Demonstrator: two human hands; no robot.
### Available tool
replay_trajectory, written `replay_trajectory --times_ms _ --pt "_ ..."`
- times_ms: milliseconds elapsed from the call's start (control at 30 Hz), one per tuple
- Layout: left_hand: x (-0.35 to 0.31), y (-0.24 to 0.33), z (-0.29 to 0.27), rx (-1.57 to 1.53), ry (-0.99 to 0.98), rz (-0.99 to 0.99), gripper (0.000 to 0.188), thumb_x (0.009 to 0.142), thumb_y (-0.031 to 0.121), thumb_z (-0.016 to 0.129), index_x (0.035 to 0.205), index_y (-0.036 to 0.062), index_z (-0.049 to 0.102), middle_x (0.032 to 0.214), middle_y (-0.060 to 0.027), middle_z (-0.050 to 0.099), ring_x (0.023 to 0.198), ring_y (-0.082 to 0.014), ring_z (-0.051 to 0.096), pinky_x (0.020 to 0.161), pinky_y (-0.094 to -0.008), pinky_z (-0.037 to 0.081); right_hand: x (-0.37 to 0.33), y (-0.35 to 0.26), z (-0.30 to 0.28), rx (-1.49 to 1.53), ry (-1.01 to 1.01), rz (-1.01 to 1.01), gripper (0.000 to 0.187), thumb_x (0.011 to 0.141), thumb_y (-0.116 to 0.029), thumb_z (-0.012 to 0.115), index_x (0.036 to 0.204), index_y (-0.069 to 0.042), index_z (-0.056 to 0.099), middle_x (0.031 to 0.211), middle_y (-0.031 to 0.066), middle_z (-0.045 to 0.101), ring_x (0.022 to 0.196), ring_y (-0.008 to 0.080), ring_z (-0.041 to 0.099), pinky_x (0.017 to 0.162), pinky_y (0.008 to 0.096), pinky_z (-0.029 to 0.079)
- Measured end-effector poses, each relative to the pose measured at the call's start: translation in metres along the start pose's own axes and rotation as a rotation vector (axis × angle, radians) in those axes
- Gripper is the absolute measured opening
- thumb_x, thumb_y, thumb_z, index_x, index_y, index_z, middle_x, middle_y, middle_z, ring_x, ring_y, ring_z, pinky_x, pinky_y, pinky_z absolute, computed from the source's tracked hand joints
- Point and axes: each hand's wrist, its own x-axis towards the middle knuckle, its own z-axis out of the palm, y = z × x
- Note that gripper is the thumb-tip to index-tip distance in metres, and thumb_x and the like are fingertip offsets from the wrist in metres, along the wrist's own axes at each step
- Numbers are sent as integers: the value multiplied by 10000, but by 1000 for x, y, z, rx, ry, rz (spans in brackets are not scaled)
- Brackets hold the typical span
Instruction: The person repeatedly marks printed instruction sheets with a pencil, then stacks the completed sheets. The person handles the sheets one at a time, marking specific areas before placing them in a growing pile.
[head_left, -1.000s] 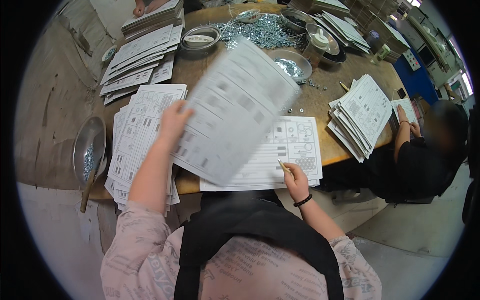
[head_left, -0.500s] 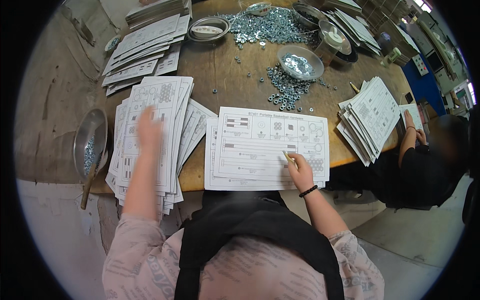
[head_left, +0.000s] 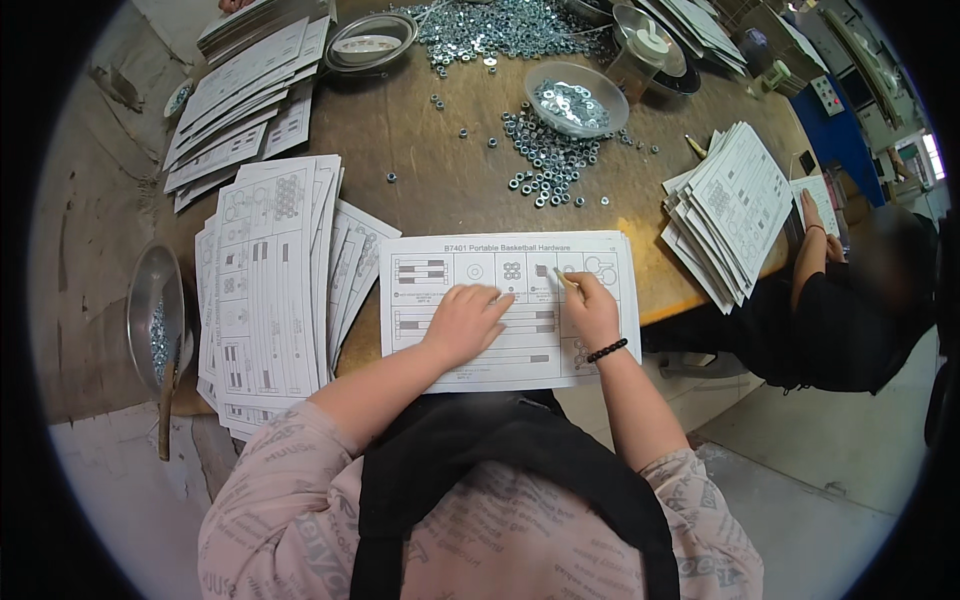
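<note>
A printed white sheet with line drawings of hardware lies on top of a few others at the table's front edge. Flat on its middle rests my left hand, fingers stretched out to the right. My right hand, a dark bead bracelet at its wrist, pinches a slim yellowish pointed tool over the sheet's upper right part. The tool's exact kind is too small to make out. Left of the sheet stands an untidy stack of similar printed sheets.
Loose metal nuts spread across the table behind, beside a bowl of shiny flat pieces. A metal scoop stands at far left. More sheets lie at back left. A co-worker sits right, near another stack.
My left hand has come from the left stack onto the middle sheet. My right hand with the tool has moved up the sheet. The view has shifted slightly.
</note>
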Motion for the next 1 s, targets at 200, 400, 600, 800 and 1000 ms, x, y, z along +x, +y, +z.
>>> replay_trajectory --times_ms 200,400,600,800,1000 --pt "40 -10 17 102 105 -17 579 746 315 592 1219 25 428 1297 -148 378 1226 -291 322 1023 -415 234 11 -11 24 -215 -53 -3 175 809 -205 517 905 -80 593 774 131 621 706 310 594 623 372 473" --pt "43 -9 13 97 42 -38 607 746 344 581 1238 30 413 1313 -147 361 1237 -288 306 1032 -420 216 16 -11 34 -406 -33 -147 158 796 -171 501 887 -61 568 704 143 609 638 311 590 558 401 468" --pt "42 -11 16 99 50 -54 617 727 342 592 1232 32 421 1313 -144 363 1236 -283 308 1028 -420 219 7 -17 38 -497 -87 -168 121 796 -152 494 831 -41 524 594 147 574 544 314 569 479 407 450" --pt "44 -10 14 104 45 -57 610 732 347 590 1228 31 428 1318 -142 359 1236 -284 307 1029 -419 217 3 -16 38 -510 -83 -195 111 795 -147 491 820 -42 516 576 148 565 530 316 559 475 414 441" --pt "45 -11 13 104 38 -53 600 747 356 577 1227 27 427 1319 -145 355 1241 -288 295 1031 -421 213 10 -9 23 -375 6 -166 125 794 -144 508 869 -60 561 631 150 590 577 317 578 518 405 457"
